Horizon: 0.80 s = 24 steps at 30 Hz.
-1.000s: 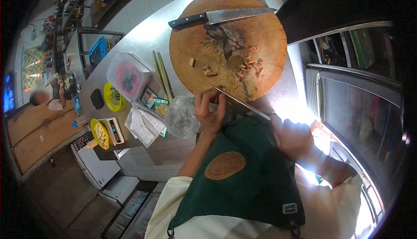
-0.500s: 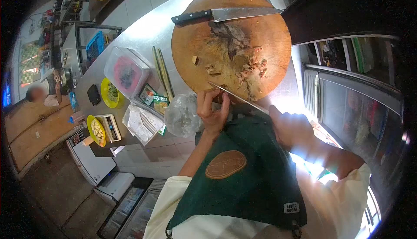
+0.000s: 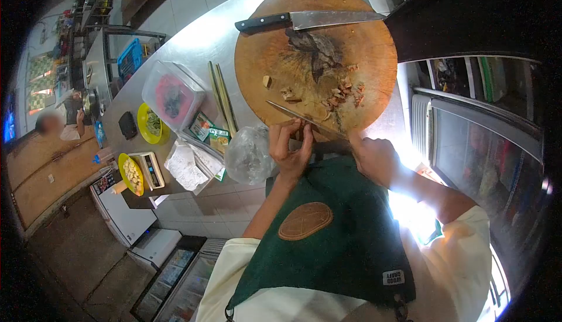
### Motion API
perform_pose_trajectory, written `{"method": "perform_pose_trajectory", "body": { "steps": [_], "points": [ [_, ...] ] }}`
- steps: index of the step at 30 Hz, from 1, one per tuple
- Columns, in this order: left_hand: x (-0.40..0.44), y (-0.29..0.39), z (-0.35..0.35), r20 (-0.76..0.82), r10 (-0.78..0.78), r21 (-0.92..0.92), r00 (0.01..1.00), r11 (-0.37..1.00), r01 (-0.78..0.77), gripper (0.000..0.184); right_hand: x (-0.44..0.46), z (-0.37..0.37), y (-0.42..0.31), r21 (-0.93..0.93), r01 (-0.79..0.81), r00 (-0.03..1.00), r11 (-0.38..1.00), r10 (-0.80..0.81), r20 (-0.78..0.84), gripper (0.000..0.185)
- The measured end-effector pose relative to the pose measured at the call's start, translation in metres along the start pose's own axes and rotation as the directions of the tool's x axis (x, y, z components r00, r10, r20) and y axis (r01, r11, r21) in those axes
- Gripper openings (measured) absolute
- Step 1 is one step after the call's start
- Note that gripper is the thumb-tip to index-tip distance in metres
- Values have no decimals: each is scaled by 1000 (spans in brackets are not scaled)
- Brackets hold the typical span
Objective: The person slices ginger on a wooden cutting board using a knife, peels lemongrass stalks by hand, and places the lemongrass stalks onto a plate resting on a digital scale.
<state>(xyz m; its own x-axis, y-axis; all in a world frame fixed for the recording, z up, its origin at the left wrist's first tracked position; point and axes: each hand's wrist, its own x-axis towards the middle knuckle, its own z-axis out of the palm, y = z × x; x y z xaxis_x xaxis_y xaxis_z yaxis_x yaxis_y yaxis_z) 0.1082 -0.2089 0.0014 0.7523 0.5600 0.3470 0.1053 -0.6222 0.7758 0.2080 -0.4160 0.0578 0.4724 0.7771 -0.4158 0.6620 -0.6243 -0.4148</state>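
Observation:
A round wooden cutting board [image 3: 263, 82] lies on the metal counter. My right hand [image 3: 376, 159] is closed round the handle of a kitchen knife [image 3: 295, 113], whose blade slants across the board's near edge with its tip to the left. Beside that blade my left hand [image 3: 291, 146] rests with bent fingers pressed at the board's edge; whatever they hold is hidden. Small chopped brown pieces [image 3: 345, 95] are scattered on the right of the board, and a few tan chunks [image 3: 289, 94] lie left of them. Dark flat shreds [image 3: 316, 53] sit farther back.
A second knife [image 3: 333, 19] with a black handle lies across the board's far side. To the left are green stalks [image 3: 221, 97], a clear plastic bag [image 3: 249, 155], a plastic container [image 3: 170, 97], seasoning packets [image 3: 218, 139] and yellow bowls [image 3: 151, 124]. Another person [image 3: 70, 117] stands far left.
My right hand has moved left and slightly up, pushing the knife's tip farther left over the board. My left hand stays by the blade. The whole view has shifted a little.

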Motion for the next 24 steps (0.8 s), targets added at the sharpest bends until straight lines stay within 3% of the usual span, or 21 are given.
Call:
{"method": "perform_pose_trajectory", "body": {
  "steps": [2, 5, 7, 8, 10, 14, 20, 22, 24],
  "points": [
    [1, 0, 1, -19, 59, 17, 998, 998, -59, 16, 0, 3, 2, 13, 11, 999, 1000, -10, -43, 31],
    [0, 5, 1, 9, -14, -16, 1000, 1000, 14, 17, -2, -7, 1, 50, -18, 997, 999, 21, -72, 28],
    [-1, 8, -3, 11, -79, 13, 997, 997, 79, 19, 0, -19, 1, 105, -91, 993, 990, 83, 82, 37],
    [-1, 9, -6, 12, -78, 20, 997, 997, 77, 19, -2, -17, 2, 110, -87, 994, 990, 79, 81, 37],
    [0, 9, -9, 17, -63, 38, 998, 997, 63, 24, -7, -14, 7, 83, -99, 995, 992, 99, 7, 31],
    [5, 5, -14, 40, 26, 97, 999, 995, -30, 28, -11, -20, 8, 118, -100, 995, 988, 100, 8, 27],
    [3, 0, -16, 115, -92, 1, 989, 996, 92, 26, -15, -39, -4, 94, -121, 992, 988, 116, 48, 21],
    [3, 2, -15, 142, -198, -67, 970, 976, 209, 23, -22, -39, -5, 119, -97, 995, 988, 99, -9, 19],
    [4, 2, -12, 122, -178, -51, 976, 981, 185, 22, -26, -40, -8, 100, -106, 994, 989, 107, 0, 18]
  ]
}}
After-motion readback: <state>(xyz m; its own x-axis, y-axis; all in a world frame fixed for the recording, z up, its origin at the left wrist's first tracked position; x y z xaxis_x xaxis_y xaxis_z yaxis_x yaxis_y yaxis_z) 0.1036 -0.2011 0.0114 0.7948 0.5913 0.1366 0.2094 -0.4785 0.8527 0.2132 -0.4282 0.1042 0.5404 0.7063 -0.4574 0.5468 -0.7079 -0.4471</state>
